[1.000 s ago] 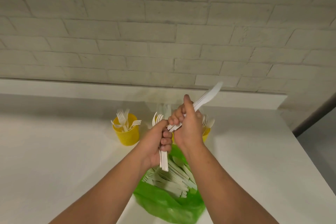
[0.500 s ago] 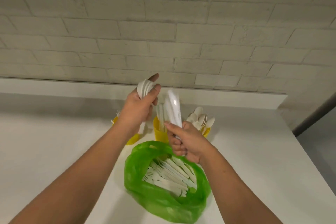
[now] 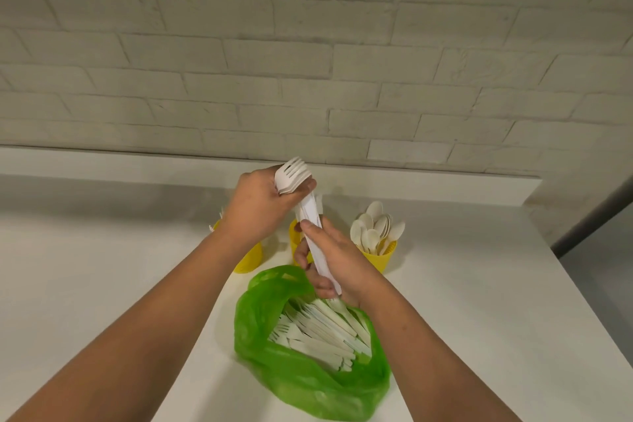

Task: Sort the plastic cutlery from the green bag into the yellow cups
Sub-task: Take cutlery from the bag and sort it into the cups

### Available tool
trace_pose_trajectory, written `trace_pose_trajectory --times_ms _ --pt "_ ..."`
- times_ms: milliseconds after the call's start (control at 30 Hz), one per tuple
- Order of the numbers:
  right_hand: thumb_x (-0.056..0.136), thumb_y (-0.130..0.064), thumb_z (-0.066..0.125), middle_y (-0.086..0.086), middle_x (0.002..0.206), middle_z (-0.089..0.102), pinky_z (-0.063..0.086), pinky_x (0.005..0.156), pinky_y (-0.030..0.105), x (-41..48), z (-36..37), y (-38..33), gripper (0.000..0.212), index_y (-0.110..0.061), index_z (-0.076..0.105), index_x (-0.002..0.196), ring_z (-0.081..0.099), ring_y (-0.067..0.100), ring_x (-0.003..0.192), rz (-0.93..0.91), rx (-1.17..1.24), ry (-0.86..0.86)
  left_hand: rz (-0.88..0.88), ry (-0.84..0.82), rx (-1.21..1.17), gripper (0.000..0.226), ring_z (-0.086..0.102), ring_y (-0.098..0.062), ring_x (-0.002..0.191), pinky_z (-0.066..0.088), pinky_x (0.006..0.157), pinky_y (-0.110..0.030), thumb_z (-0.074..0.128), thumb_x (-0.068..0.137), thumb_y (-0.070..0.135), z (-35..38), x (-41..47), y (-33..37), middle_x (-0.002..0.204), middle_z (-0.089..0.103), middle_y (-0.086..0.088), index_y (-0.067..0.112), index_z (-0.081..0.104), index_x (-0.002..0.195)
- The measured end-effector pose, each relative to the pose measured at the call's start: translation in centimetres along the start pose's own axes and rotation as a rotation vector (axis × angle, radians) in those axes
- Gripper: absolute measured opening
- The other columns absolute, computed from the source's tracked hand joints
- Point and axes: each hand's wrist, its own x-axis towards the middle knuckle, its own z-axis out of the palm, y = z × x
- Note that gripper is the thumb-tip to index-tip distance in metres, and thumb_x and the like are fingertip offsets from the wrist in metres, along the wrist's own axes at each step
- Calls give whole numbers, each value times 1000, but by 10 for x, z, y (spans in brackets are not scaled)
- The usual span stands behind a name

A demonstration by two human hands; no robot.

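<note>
Left-hand fingers (image 3: 306, 186) are curled around the head end of a stack of white plastic forks (image 3: 291, 175), tines fanned out above the grip, thumb side hidden. Right-hand fingers (image 3: 313, 279) are wrapped around a bundle of white handles (image 3: 317, 243) directly below the left grip; the thumb presses on the front of the bundle. Can't tell whether both hands hold one bundle or two; the handles run straight from one grip to the other.

Left hand (image 3: 258, 207) is up and slightly left, right hand (image 3: 337, 259) lower and nearer the camera. Both are raised off the tabletop (image 3: 102, 284).

Just below the right-hand fingers: green bag (image 3: 308, 384), mouth open, lying on the tabletop, with more white cutlery (image 3: 322, 332) piled inside, mostly handles showing.

Behind the hands, three yellow cups in a row:
- left cup (image 3: 250, 259), mostly hidden by the left wrist, a few white tips poking out at its left edge
- middle cup (image 3: 295, 240), only a sliver visible between the hands, contents not visible
- right cup (image 3: 378, 259), clear of the right hand, full of white spoons (image 3: 375, 228) standing bowls-up

White brick wall (image 3: 308, 62) behind the tabletop.
</note>
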Motion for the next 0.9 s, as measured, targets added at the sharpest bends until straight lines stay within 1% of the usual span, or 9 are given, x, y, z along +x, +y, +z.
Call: trace_pose_trajectory --times_ms 67,167,367,433,467,567,700,800,900 --pt "104 -51 48 2 73 46 21 41 21 4 3 3 44 -11 43 120 27 11 42 -66 -96 80 53 10 -4 31 54 -5 56 37 53 -18 73 91 42 0 2 3 56 61 15 18 66 72" --pt "105 -48 48 -3 66 36 25 39 24 6 5 2 33 -16 49 105 27 12 44 -106 -153 87 124 48 -3 30 59 -8 62 42 57 -21 74 90 44 -2 5 2 64 65 8 16 67 81" --pt "107 -32 52 4 60 43 36 39 28 10 6 -5 23 -13 46 96 35 19 41 -157 -215 57 136 84 45 33 62 -2 67 40 57 -13 74 86 54 -2 14 -2 71 66 12 24 62 86" --pt "107 -32 51 5 60 45 34 37 25 12 6 -9 24 -12 45 96 33 17 39 -160 -158 57 37 73 -84 32 63 1 69 43 60 -12 77 84 52 -3 15 1 75 67 15 24 64 91" --pt "107 -32 51 5 61 44 32 36 23 13 5 -12 23 -13 45 96 32 16 38 -155 -123 50 -43 23 -183 30 60 -1 61 43 58 -17 79 84 49 -4 15 0 69 66 15 22 65 89" --pt "106 -36 52 5 64 42 27 35 20 13 2 -18 23 -15 46 100 29 12 38 -90 -58 -62 -270 -186 -506 36 35 -14 43 30 48 -26 84 83 35 -8 10 -5 47 46 11 19 59 63" --pt "104 -41 34 8 72 42 28 36 18 12 5 -25 33 -13 50 100 34 14 37 43 227 -279 -318 -197 -599 31 31 -13 44 27 44 -24 86 80 27 -17 10 -7 50 43 5 16 61 66" --pt "107 -31 30 12 76 48 39 43 25 12 10 -30 30 -11 52 113 42 20 47 3 195 -248 -297 -188 -580 27 33 -14 46 27 46 -26 87 79 29 -28 15 -6 55 46 0 18 67 65" --pt "109 -18 40 12 91 63 54 65 34 14 14 -35 25 -9 59 121 61 25 76 -77 26 -144 -222 -187 -425 33 40 -17 49 35 50 -30 88 75 40 -42 22 0 57 50 -3 14 69 69"
